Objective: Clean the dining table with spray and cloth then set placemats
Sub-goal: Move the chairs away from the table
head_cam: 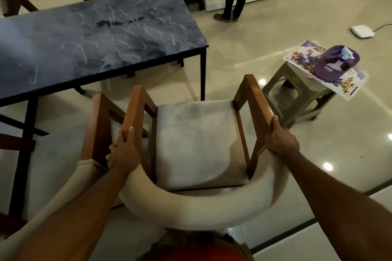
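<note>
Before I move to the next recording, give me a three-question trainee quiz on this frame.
1. True or false: both hands grip the chair's wooden armrests.
2. Where do the placemats lie? A) on the dining table B) on the plastic stool C) on the chair seat
3. Fill in: the dark tabletop shows pale ____ marks.

Key:
1. True: left hand and right hand hold the chair.
2. B: placemats on the stool, under a purple spray bottle.
3. Scribble, across the dining table.

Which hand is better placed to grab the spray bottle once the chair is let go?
Right. The right hand grips the chair arm nearest the stool holding the spray bottle; the left hand is table-side.
</note>
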